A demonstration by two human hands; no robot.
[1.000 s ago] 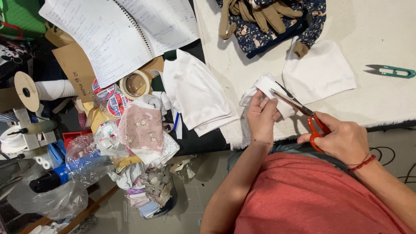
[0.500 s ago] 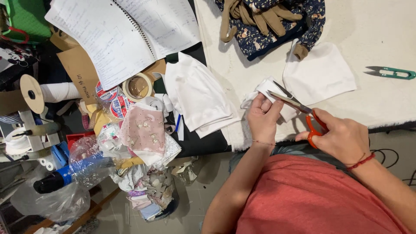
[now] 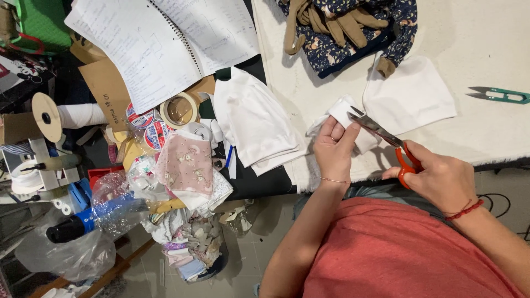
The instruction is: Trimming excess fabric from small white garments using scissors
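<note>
I am pinching a small folded piece of white fabric [image 3: 353, 124] in my left hand [image 3: 333, 152], thumb and fingers closed on its lower edge at the near rim of the pale cloth-covered table [image 3: 486, 38]. My right hand [image 3: 439, 179] is gripping orange-handled scissors [image 3: 386, 140], fingers through the loops, blades touching the fabric just beside my left thumb. A flat white fabric piece [image 3: 411, 94] is lying just beyond the blades. A stack of white fabric pieces [image 3: 256, 124] is sitting left of my left hand, and green thread snips [image 3: 499, 95] are resting well beyond my right.
</note>
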